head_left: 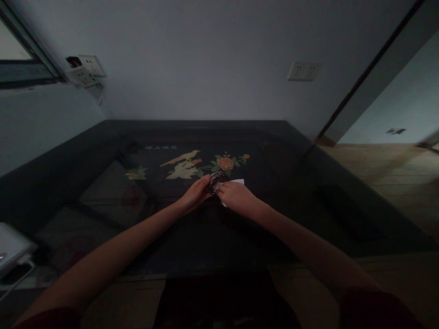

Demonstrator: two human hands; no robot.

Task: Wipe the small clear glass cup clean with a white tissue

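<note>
Near the middle of the dark table, my left hand is closed around the left side of a small dark, shiny object with silvery glints. Its kind cannot be made out in the dim light. My right hand presses against it from the right, fingers bent over a crumpled white tissue. A flat white corner shows just behind the right knuckles; whether it belongs to the tissue I cannot tell. Both hands touch the object and cover much of it.
The dark glossy tabletop bears a bird-and-flower picture. A flat black item lies at the right. A white device with a cable is at the left edge. Wall sockets are behind the table.
</note>
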